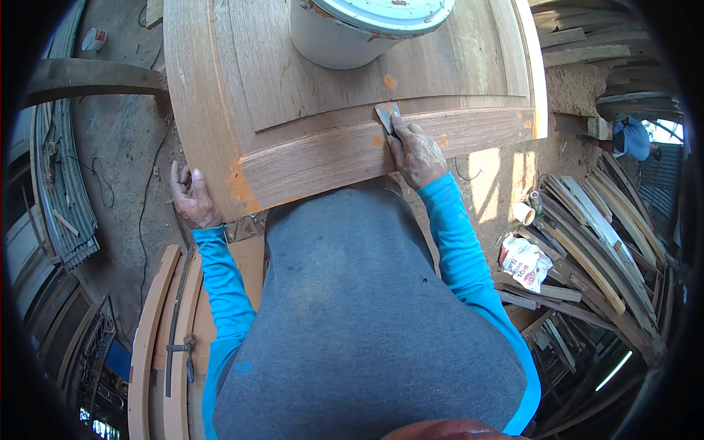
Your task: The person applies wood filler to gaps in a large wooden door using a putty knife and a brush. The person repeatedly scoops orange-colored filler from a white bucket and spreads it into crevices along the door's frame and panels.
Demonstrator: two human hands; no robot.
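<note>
A wooden panelled door (pixel 315 163) lies flat in front of me, with orange filler patches (pixel 240 186) on its frame and at its joints. My right hand (pixel 419 154) grips a small putty knife (pixel 386 117), whose metal blade rests on or just over the near rail. Beside the door's near left corner is my left hand (pixel 193 199), its fingers stretched out and holding nothing. The thumb is close to the door's edge; whether it touches is unclear. Farther back on the door stands a white lidded bucket (pixel 334 45).
Stacked boards (pixel 587 227) lie on the right, near a white sack (pixel 525 262) and a small cup (pixel 523 213). Corrugated sheets (pixel 72 191) are at left. A clamp (pixel 180 347) sits on timber at lower left. Another person (pixel 632 139) is at far right.
</note>
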